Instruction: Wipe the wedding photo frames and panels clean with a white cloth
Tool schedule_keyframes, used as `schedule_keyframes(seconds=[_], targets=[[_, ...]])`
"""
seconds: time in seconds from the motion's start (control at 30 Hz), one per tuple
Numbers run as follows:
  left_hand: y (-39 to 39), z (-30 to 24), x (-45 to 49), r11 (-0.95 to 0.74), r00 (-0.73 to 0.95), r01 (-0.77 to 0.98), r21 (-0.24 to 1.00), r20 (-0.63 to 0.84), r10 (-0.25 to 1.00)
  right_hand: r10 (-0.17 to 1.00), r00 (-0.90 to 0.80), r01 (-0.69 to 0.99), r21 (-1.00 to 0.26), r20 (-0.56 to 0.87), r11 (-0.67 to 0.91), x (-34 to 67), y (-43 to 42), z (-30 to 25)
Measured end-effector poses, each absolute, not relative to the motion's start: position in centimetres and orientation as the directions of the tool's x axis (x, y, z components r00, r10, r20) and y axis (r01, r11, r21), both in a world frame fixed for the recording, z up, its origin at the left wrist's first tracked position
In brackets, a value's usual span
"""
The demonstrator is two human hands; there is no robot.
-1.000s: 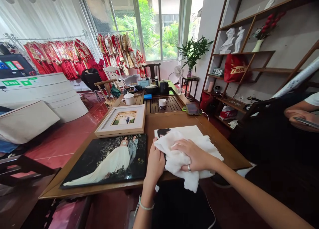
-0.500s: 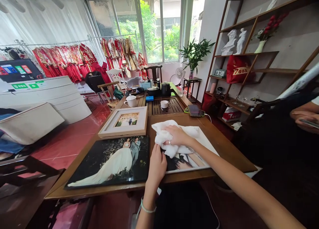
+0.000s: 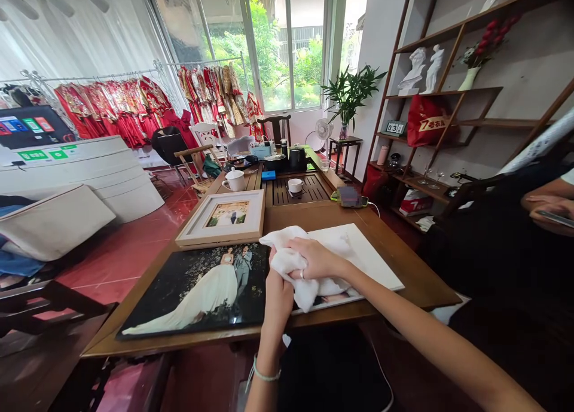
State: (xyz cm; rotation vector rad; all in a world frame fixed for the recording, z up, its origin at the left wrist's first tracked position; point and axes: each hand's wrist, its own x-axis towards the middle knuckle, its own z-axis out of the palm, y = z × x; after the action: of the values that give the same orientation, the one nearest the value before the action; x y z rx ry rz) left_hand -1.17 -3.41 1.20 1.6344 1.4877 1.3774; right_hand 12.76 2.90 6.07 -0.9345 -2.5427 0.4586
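My right hand point(image 3: 316, 259), a ring on one finger, is closed on a bunched white cloth point(image 3: 305, 292) and presses it on a photo panel point(image 3: 374, 259). The panel lies flat on the table, its right part white; the cloth hides much of its picture. At the panel's left edge, my left hand point(image 3: 278, 295) grips it, the fingertips partly hidden by the cloth. Just left of that hand lies a dark wedding photo panel point(image 3: 192, 292) with a couple on it. Behind this one is a wide pale frame point(image 3: 219, 217) with a smaller picture.
On the wooden table point(image 3: 372, 220) stand a white lidded cup point(image 3: 234, 180), a tea tray point(image 3: 309, 195) with a small cup point(image 3: 295, 186), and a phone point(image 3: 352, 197) with a cable. Shelves point(image 3: 482, 125) rise at the right, where another person's hands point(image 3: 547, 203) hold a phone.
My right hand and the cloth have shifted a little left and nearer, now over my left fingertips. The panel's right corner has moved slightly right and nearer, showing more of its white part.
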Motion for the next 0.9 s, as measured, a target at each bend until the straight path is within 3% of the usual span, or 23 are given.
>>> schedule_keyframes(seconds=[0.17,0.4,0.67,0.9], targets=[[-3.3,1.2,-1.2,-0.108,-0.146,0.416,0.903,0.184,0.972,0.605,-0.752,0.436,-0.49,0.262,0.755,14.5,-0.4,6.4],[-3.4,0.3,-1.0,-0.293,-0.049,0.411,0.863,0.342,0.938,0.633,-0.753,0.464,-0.536,0.18,0.705,19.1,-4.3,6.8],[-2.4,-1.4,-1.0,-0.262,-0.077,0.407,0.875,0.319,0.945,0.824,-0.518,0.666,-0.496,0.23,0.557,25.2,-0.6,4.5],[-2.7,-0.8,-1.1,-0.287,-0.07,0.485,0.826,0.364,0.929,0.895,-0.287,0.82,-0.396,0.342,0.414,25.7,6.2,3.4]])
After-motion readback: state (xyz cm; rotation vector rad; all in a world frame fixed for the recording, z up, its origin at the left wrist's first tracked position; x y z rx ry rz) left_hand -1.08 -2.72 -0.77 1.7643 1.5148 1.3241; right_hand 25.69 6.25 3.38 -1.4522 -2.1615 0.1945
